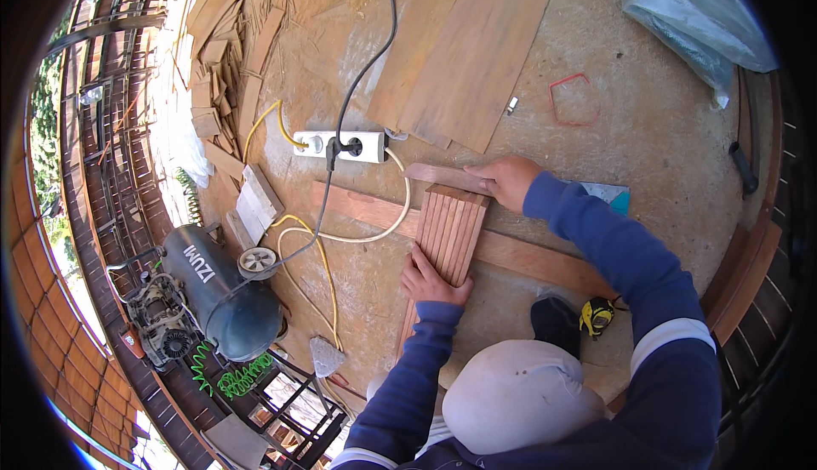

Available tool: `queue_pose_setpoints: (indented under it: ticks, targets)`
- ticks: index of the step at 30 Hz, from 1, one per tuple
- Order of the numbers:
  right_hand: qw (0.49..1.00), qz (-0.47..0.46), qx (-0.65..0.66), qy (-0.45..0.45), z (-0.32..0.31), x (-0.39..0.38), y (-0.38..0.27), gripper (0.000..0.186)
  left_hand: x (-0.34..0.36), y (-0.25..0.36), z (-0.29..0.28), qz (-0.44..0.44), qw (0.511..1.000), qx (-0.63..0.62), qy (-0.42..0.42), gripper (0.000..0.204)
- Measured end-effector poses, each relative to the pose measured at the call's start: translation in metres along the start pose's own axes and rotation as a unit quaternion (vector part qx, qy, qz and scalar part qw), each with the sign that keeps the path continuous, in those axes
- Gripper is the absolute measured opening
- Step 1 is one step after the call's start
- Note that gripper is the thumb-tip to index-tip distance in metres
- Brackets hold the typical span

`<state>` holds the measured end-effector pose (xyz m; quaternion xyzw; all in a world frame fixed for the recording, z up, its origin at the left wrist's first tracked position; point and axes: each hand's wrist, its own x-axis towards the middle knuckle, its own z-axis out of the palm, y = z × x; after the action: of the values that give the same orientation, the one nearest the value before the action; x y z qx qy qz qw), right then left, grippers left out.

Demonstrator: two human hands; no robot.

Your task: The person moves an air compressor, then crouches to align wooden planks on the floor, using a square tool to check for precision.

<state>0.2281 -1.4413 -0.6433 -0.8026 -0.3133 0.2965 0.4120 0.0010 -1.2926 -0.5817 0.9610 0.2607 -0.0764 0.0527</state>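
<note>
A bundle of narrow reddish-brown wooden strips (449,230) lies side by side in front of me, resting across a long wooden board (545,259). My left hand (432,281) is closed around the near part of the bundle, fingers on its left side and thumb on its right. At the far end of the bundle, my right hand (513,182) grips a short flat piece of wood (438,176). That piece lies crosswise along the strips' ends; whether it touches them I cannot tell.
Beyond stands a white power strip (368,148) with cables plugged in. Wide planks (477,53) lie at the far side. An air compressor (225,291) is on the left, near wood offcuts (208,104). A yellow tape measure (597,317) sits by my foot; plastic sheeting (698,15) lies far right.
</note>
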Motion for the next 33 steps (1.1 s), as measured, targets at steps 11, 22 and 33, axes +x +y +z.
queue_pose_setpoints:
  ticks: [11,22,33]
  targets:
    - [0.997,-0.005,0.063,0.035,0.003,0.002,0.000,0.038,-0.001,0.000,0.001,0.000,1.000,0.001,-0.003,0.126]
    - [0.994,0.018,0.104,0.043,-0.010,0.006,-0.011,0.040,-0.001,-0.001,0.001,0.018,0.999,-0.011,0.030,0.116]
    - [0.997,-0.032,0.063,0.031,-0.004,0.003,-0.010,0.039,-0.001,-0.002,0.002,0.023,0.999,-0.016,0.032,0.118]
